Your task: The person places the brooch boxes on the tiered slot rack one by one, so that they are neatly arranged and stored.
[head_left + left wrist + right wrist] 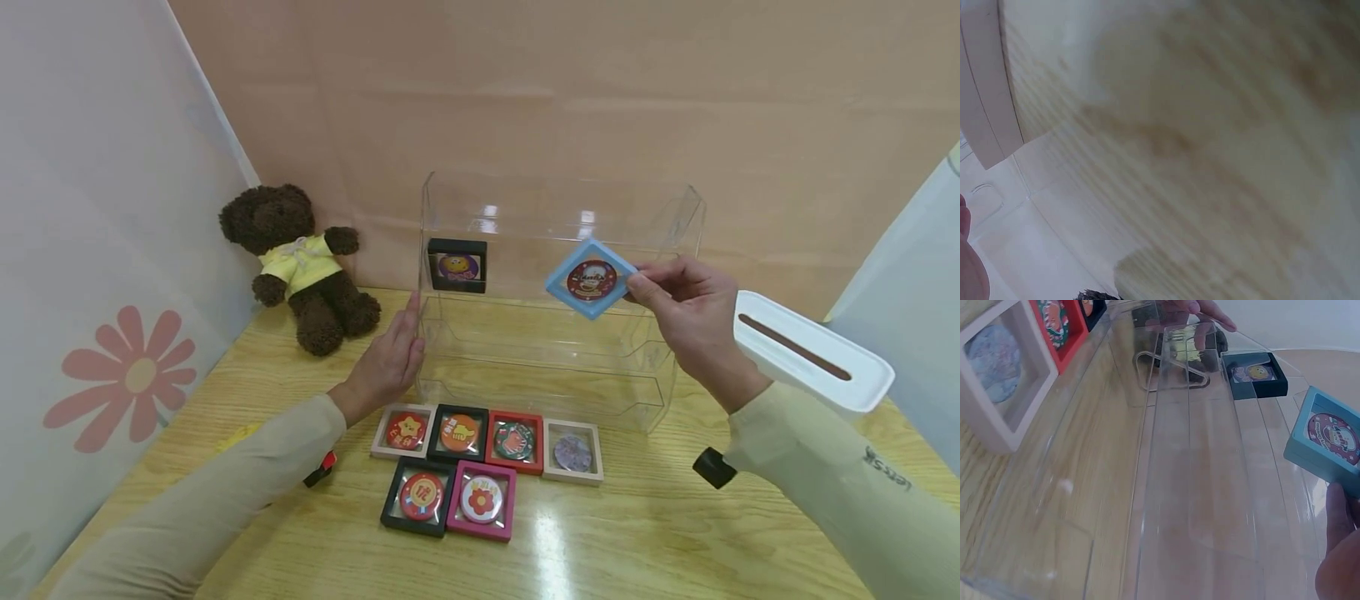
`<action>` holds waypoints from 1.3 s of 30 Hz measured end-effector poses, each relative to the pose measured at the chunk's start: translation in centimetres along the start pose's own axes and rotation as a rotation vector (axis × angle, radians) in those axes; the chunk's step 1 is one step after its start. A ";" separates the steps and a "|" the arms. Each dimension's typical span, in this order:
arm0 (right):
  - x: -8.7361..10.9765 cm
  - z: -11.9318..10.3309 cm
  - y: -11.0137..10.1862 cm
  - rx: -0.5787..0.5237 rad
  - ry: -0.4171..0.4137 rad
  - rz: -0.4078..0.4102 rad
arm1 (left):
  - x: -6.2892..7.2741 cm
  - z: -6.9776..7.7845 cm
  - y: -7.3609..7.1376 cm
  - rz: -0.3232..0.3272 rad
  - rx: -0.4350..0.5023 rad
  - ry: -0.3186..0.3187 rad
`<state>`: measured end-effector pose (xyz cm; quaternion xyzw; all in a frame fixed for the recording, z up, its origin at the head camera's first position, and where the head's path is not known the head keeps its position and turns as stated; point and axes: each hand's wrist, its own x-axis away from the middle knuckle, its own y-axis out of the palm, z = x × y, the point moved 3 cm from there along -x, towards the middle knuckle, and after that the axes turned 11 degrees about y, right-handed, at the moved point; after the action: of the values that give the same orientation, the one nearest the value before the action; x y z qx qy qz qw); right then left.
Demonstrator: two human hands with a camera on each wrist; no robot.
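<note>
My right hand (693, 304) pinches a light blue square display frame (592, 279) by one corner, thumb in front. The frame is tilted like a diamond, with a round dark red badge inside; in the right wrist view this blue frame (1322, 439) is at the right edge. It is held in front of a clear acrylic tiered rack (540, 379). My left hand (386, 362) rests against the rack's left side, fingers fairly straight. A black frame with a purple badge (458, 267) stands at the left of an upper tier.
Several framed badges lie in two rows before the rack, including a red frame (514, 442) and a pink frame (482, 500). A brown teddy bear (303, 267) sits at the back left. On the right is a white slotted box (813, 350). The left wrist view is mostly blurred.
</note>
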<state>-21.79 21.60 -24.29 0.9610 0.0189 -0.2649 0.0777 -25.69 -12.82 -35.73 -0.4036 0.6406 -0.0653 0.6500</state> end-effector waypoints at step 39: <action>-4.2 2.5 3.6 0.135 -0.028 0.044 | 0.1 0.2 0.0 -0.018 -0.017 -0.004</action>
<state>-26.41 17.62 -23.74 0.9604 -0.0212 -0.2773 0.0190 -25.53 -12.80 -35.79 -0.4151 0.6362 -0.0649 0.6471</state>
